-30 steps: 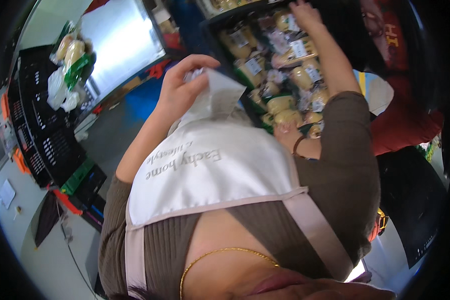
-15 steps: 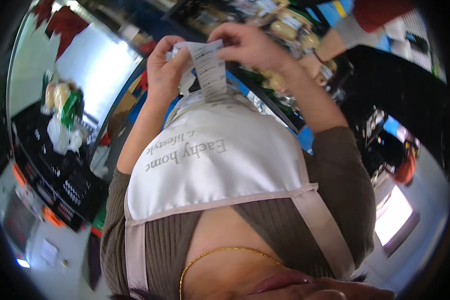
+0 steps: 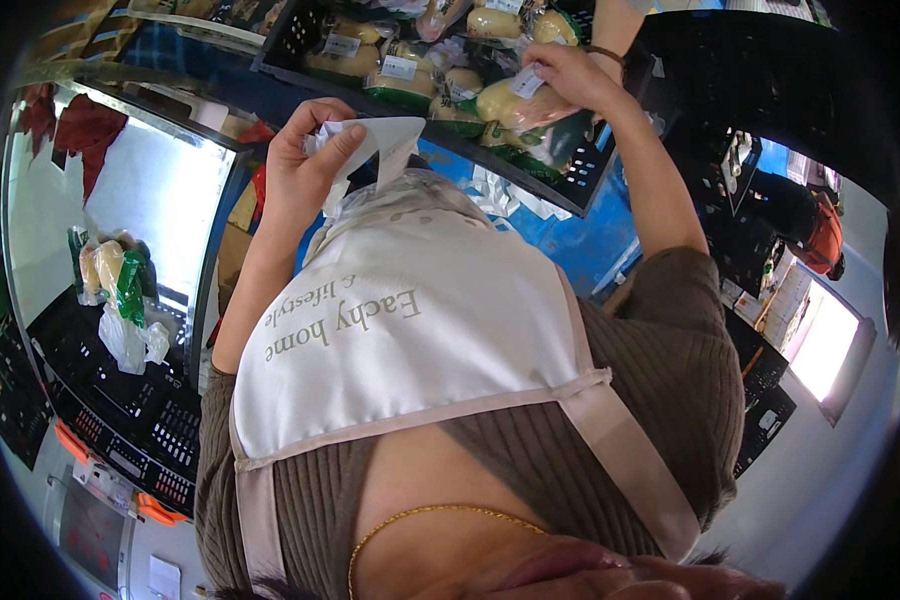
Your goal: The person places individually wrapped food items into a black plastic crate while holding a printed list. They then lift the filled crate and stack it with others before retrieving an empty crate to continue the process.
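My left hand (image 3: 315, 155) pinches a strip of white paper labels (image 3: 395, 140), which curls over in front of the apron. My right hand (image 3: 570, 80) reaches over the black crate (image 3: 580, 180), its fingertips on a small white label (image 3: 527, 82). That label lies against a clear bag of pale yellow, rounded produce (image 3: 500, 105). Other bags of the same produce (image 3: 345, 60) fill the crate, several with white labels on them. Some bags have green printed parts.
Another person's forearm (image 3: 615, 25) with a bracelet reaches in behind my right hand. Crumpled white paper (image 3: 495, 190) lies on the blue surface (image 3: 560, 235) below the crate. At left, bagged produce (image 3: 110, 270) sits beside black crates (image 3: 130, 360).
My right hand has left the label strip and moved right onto a bag in the crate. My left hand has kept the strip. The crate shows more fully now.
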Demonstrator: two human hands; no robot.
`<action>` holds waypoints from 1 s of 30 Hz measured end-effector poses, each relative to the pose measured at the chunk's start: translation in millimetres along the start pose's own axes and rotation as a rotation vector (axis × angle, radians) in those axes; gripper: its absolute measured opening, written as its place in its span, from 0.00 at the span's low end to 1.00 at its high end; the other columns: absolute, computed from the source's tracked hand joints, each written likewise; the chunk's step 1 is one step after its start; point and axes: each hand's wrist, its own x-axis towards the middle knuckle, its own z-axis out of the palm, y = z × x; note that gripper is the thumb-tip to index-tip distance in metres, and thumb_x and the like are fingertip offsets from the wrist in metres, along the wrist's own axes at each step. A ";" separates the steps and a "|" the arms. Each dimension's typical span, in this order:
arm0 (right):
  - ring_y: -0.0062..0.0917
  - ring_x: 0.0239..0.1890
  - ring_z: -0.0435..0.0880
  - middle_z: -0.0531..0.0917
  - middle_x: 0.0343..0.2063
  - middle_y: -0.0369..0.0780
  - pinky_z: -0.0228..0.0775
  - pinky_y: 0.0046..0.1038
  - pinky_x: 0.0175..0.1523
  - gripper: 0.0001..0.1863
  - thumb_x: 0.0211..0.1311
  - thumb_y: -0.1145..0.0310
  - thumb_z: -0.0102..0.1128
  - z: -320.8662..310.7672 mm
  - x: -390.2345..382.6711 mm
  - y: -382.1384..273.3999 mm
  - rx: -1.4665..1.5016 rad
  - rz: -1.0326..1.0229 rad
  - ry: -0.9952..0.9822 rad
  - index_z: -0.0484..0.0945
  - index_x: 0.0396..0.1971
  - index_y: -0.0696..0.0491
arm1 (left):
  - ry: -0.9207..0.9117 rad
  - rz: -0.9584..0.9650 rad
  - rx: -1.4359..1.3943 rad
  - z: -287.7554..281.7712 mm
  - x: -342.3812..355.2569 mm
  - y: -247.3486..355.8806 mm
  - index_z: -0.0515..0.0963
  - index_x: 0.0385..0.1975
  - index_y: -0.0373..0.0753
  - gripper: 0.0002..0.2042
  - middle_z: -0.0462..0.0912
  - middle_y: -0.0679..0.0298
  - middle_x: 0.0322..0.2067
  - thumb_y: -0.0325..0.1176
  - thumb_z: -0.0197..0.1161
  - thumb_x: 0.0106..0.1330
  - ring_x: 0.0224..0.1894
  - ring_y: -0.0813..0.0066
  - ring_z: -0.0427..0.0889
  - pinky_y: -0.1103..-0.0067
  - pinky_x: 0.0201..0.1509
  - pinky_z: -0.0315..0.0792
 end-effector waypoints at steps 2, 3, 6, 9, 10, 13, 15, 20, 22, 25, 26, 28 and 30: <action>0.34 0.36 0.82 0.81 0.35 0.45 0.72 0.33 0.41 0.09 0.64 0.71 0.53 4.2 7.9 7.4 -0.022 0.045 0.030 0.76 0.43 0.50 | -0.043 -0.016 0.005 -1.0 -3.5 7.0 0.73 0.32 0.38 0.05 0.80 0.64 0.34 0.25 0.63 0.64 0.36 0.83 0.73 0.84 0.45 0.68; 0.37 0.35 0.83 0.82 0.35 0.46 0.73 0.34 0.40 0.09 0.63 0.70 0.53 4.7 10.4 9.5 -0.034 0.068 0.046 0.76 0.43 0.50 | -0.066 -0.024 0.007 -1.7 -5.6 10.0 0.72 0.33 0.38 0.05 0.81 0.63 0.36 0.24 0.62 0.64 0.38 0.82 0.74 0.83 0.47 0.68; 0.22 0.34 0.79 0.80 0.33 0.38 0.72 0.25 0.39 0.10 0.65 0.72 0.54 -9.0 10.4 3.1 0.284 0.166 0.144 0.75 0.46 0.52 | -0.095 -0.055 0.013 -14.0 -14.2 7.8 0.71 0.35 0.38 0.05 0.81 0.61 0.40 0.22 0.60 0.65 0.38 0.80 0.77 0.82 0.45 0.72; 0.13 0.35 0.76 0.77 0.35 0.32 0.72 0.18 0.41 0.11 0.67 0.70 0.55 -26.4 -3.7 -18.3 0.646 0.261 0.208 0.74 0.48 0.54 | -0.019 -0.136 -0.136 -16.7 -22.8 10.8 0.70 0.36 0.39 0.06 0.81 0.61 0.39 0.21 0.59 0.64 0.38 0.78 0.79 0.82 0.39 0.76; 0.14 0.35 0.76 0.78 0.35 0.32 0.73 0.18 0.41 0.11 0.67 0.70 0.55 -29.1 -9.4 -20.0 0.721 0.312 0.230 0.74 0.48 0.54 | -0.005 -0.126 -0.157 -17.3 -23.3 11.5 0.71 0.38 0.39 0.07 0.80 0.62 0.39 0.21 0.59 0.64 0.37 0.78 0.79 0.82 0.39 0.77; 0.18 0.34 0.78 0.79 0.36 0.36 0.74 0.20 0.39 0.15 0.66 0.70 0.57 -21.4 -30.8 -15.5 0.946 0.556 0.306 0.73 0.49 0.58 | 0.023 -0.102 -0.224 -19.7 -22.8 10.5 0.74 0.44 0.39 0.10 0.79 0.63 0.38 0.21 0.57 0.65 0.36 0.78 0.80 0.82 0.37 0.78; 0.20 0.34 0.80 0.80 0.37 0.38 0.75 0.21 0.39 0.17 0.65 0.69 0.57 -5.3 -48.5 -9.5 0.990 0.711 0.320 0.72 0.50 0.60 | 0.055 -0.096 -0.109 -22.3 -20.9 8.0 0.74 0.45 0.39 0.10 0.79 0.63 0.38 0.22 0.57 0.64 0.38 0.76 0.79 0.81 0.41 0.76; 0.22 0.36 0.80 0.79 0.41 0.39 0.76 0.20 0.41 0.17 0.64 0.67 0.57 3.2 -77.8 -9.6 0.969 0.697 0.433 0.72 0.50 0.59 | 0.057 -0.167 -0.081 -18.4 -15.4 12.5 0.76 0.41 0.39 0.08 0.78 0.64 0.37 0.23 0.58 0.63 0.39 0.77 0.77 0.81 0.46 0.72; 0.22 0.37 0.79 0.79 0.41 0.40 0.76 0.21 0.42 0.17 0.64 0.68 0.57 -14.3 -78.3 -18.8 1.029 0.633 0.569 0.72 0.51 0.59 | 0.005 -0.174 -0.137 -18.8 -9.9 6.1 0.76 0.40 0.39 0.07 0.79 0.65 0.37 0.23 0.58 0.63 0.39 0.78 0.77 0.81 0.46 0.72; 0.22 0.38 0.78 0.78 0.40 0.40 0.77 0.22 0.43 0.17 0.65 0.68 0.57 -35.6 -71.0 -35.8 0.936 0.637 0.535 0.72 0.51 0.58 | -0.035 -0.099 -0.136 -19.0 -1.5 4.0 0.75 0.39 0.38 0.05 0.78 0.67 0.36 0.24 0.59 0.66 0.34 0.83 0.77 0.84 0.36 0.76; 0.22 0.38 0.78 0.78 0.39 0.40 0.77 0.24 0.43 0.16 0.66 0.69 0.56 -36.7 -72.2 -47.8 0.911 0.634 0.540 0.72 0.50 0.58 | -0.055 -0.104 -0.156 -20.1 0.4 3.1 0.75 0.39 0.38 0.04 0.78 0.67 0.36 0.24 0.59 0.66 0.34 0.83 0.77 0.84 0.36 0.76; 0.23 0.38 0.79 0.78 0.40 0.40 0.77 0.25 0.43 0.16 0.66 0.69 0.55 -27.0 -82.0 -44.3 1.034 0.573 0.598 0.72 0.51 0.58 | -0.086 -0.109 -0.197 -19.0 2.9 3.1 0.75 0.38 0.38 0.04 0.78 0.68 0.35 0.24 0.59 0.66 0.34 0.83 0.77 0.84 0.36 0.76; 0.24 0.37 0.79 0.79 0.39 0.40 0.76 0.27 0.42 0.15 0.66 0.70 0.55 -24.3 -91.4 -46.8 1.207 0.502 0.748 0.72 0.51 0.58 | -0.087 -0.108 -0.179 -13.8 2.7 5.6 0.75 0.38 0.38 0.04 0.78 0.68 0.36 0.24 0.60 0.65 0.35 0.83 0.76 0.84 0.36 0.75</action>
